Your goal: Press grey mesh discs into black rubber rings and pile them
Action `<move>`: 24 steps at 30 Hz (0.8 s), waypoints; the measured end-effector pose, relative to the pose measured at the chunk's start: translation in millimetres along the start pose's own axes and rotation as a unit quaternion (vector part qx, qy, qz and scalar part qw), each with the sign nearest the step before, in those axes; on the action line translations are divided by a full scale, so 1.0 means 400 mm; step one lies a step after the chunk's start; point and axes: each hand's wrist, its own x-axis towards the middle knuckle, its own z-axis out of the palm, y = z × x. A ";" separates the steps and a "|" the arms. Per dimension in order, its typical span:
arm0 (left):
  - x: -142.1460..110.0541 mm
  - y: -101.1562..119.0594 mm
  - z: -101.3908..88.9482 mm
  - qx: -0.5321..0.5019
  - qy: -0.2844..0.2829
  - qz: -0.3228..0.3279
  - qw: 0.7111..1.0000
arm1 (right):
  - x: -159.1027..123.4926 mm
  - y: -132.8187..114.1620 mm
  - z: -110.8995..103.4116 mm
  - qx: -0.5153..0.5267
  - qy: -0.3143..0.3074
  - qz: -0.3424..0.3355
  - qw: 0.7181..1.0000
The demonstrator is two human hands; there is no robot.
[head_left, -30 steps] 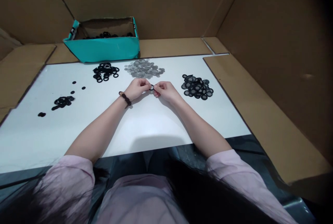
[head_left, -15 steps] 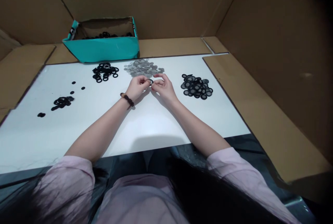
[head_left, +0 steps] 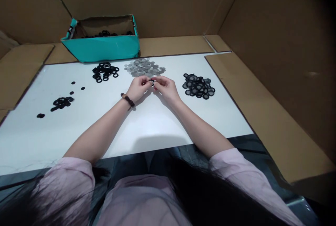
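Observation:
A small black ring is pinched between the fingertips of both hands over the white table. My left hand, with a dark beaded bracelet at the wrist, is closed on the ring's left side. My right hand is closed on its right side; whether a disc sits inside the ring is too small to tell. Just beyond my hands lies a pile of thin grey discs. To the right is a heap of black rings with grey centres. Loose black rings lie to the left of the grey discs.
A turquoise box holding black rings stands at the back left. Another small black pile and several single black pieces are at the left of the white table. Cardboard walls enclose the back and sides.
The fingers of my right hand have folded in closer around the ring, the raised forefinger coming down. Both hands stay in the same place.

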 end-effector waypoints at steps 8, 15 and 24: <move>0.005 -0.011 0.012 -0.026 0.016 -0.015 0.999 | 0.002 0.015 0.010 0.023 -0.027 -0.016 0.999; 0.010 0.003 0.006 -0.025 0.003 -0.055 0.998 | 0.013 0.028 0.008 -0.015 0.013 -0.008 1.000; 0.000 0.013 0.000 0.018 0.010 -0.024 0.999 | 0.016 0.018 0.002 -0.035 0.030 0.018 0.999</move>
